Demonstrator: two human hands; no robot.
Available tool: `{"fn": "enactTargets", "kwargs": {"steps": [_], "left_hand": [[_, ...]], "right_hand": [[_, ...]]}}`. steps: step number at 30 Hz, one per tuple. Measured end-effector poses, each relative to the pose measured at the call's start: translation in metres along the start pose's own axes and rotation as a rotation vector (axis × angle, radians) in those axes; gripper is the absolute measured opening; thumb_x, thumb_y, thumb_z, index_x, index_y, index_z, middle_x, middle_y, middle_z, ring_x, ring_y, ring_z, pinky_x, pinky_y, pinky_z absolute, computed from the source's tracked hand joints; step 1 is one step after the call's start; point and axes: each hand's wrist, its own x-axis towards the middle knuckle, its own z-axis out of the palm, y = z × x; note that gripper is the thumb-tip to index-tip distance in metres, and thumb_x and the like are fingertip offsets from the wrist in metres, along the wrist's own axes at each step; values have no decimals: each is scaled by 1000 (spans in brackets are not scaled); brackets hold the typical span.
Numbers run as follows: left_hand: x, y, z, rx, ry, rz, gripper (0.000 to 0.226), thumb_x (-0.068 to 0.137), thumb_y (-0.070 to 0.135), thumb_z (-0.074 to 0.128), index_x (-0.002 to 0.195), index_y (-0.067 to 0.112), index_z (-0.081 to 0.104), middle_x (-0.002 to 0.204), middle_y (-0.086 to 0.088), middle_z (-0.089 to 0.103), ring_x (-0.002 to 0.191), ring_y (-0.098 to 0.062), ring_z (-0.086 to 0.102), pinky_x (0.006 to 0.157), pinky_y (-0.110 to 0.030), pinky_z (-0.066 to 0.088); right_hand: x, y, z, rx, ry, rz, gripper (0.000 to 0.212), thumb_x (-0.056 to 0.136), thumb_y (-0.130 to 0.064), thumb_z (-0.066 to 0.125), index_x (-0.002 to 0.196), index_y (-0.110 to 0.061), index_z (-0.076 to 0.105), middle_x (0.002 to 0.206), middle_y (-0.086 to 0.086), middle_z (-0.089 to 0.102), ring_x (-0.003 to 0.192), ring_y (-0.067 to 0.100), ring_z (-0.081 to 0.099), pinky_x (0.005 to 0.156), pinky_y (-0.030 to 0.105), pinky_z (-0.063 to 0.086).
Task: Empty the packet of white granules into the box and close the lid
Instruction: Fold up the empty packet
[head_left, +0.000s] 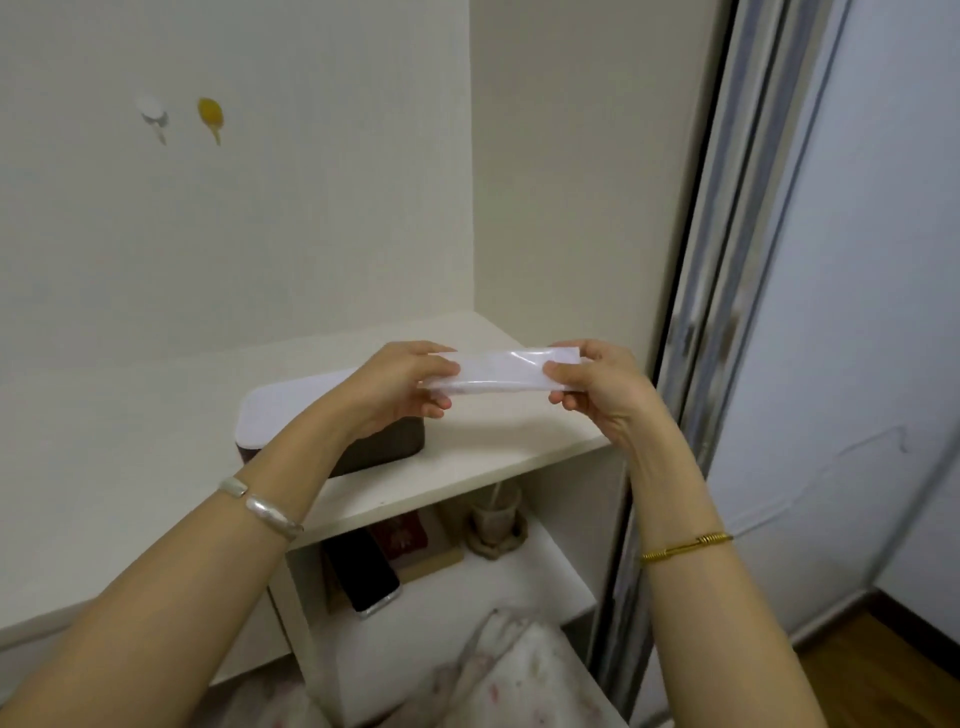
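White and slightly glossy, the packet (498, 371) is held level in the air between both hands, above the right end of the box (332, 431). The left hand (400, 384) pinches its left end with thumb and curled fingers; the right hand (597, 387) pinches its right end in the same way. The box is dark with a white lid (291, 410) closed on it, and it stands on a pale shelf top (467, 467). On the lower shelf lie a smartphone (366, 571) and a small cup (496, 512).
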Motion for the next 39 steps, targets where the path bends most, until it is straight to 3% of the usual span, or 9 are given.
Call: {"fn": "enactTargets", "kwargs": {"steps": [3, 6, 9, 14, 18, 25, 29, 32, 39], "left_hand": [[1, 0, 23, 90, 17, 85, 20, 83, 1, 59, 102, 7, 64, 85, -9, 59, 50, -9, 58, 50, -17, 50], [0, -2, 51, 187, -26, 125, 27, 82, 1, 60, 108, 6, 63, 88, -9, 59, 49, -8, 57, 49, -17, 49], [-2, -4, 88, 262, -92, 151, 25, 82, 5, 60, 106, 10, 64, 89, -7, 60, 50, -8, 58, 49, -17, 50], [-16, -12, 159, 330, -269, 138, 16, 85, 12, 59, 99, 18, 63, 87, -4, 63, 64, -13, 61, 49, -15, 52], [-25, -26, 213, 362, -422, 127, 22, 86, 11, 57, 107, 12, 62, 91, -4, 62, 70, -16, 61, 48, -15, 51], [-35, -57, 278, 478, -587, 120, 37, 87, 16, 57, 124, 14, 54, 106, -2, 58, 93, -17, 58, 77, -24, 52], [-37, -71, 299, 533, -615, 92, 46, 87, 18, 57, 132, 15, 47, 131, -9, 52, 115, -21, 51, 95, -30, 43], [-36, -77, 304, 554, -671, 91, 39, 89, 18, 55, 127, 15, 52, 127, -5, 54, 109, -16, 50, 88, -26, 41], [-33, -89, 317, 627, -731, 71, 30, 92, 17, 51, 121, 15, 58, 112, 1, 53, 105, -15, 50, 79, -22, 41]], "right_hand": [[-21, 1, -22, -6, 27, 37, 25, 87, -3, 62, 110, 5, 59, 81, 12, 64, 42, 7, 63, 39, 12, 46], [-51, -1, -51, 35, 36, 96, 17, 87, -5, 62, 102, 4, 61, 85, 17, 67, 49, 13, 69, 40, 12, 50], [-86, -3, -83, -37, 85, 105, 5, 89, -8, 60, 87, -4, 62, 63, 10, 72, 45, 14, 68, 38, 14, 50], [-146, 8, -137, -118, 245, 61, 7, 91, -9, 57, 93, -6, 63, 72, 13, 71, 42, 9, 63, 39, 14, 48], [-192, 28, -174, -97, 339, 75, 10, 92, -8, 54, 91, -10, 64, 59, 3, 73, 37, 7, 57, 36, 14, 44], [-246, 60, -215, -50, 501, 149, 11, 92, -6, 54, 85, -9, 62, 49, -2, 68, 34, 6, 55, 32, 14, 43], [-268, 81, -232, -169, 648, 278, 12, 91, -10, 56, 99, -2, 61, 58, 5, 65, 37, 7, 57, 36, 17, 47], [-276, 104, -236, -373, 729, 453, 20, 90, -15, 57, 109, -7, 58, 78, 7, 64, 49, 11, 62, 43, 18, 50], [-265, 175, -252, -606, 878, 781, 30, 85, -15, 56, 114, -6, 57, 75, 4, 54, 62, 16, 57, 47, 23, 45]]}}
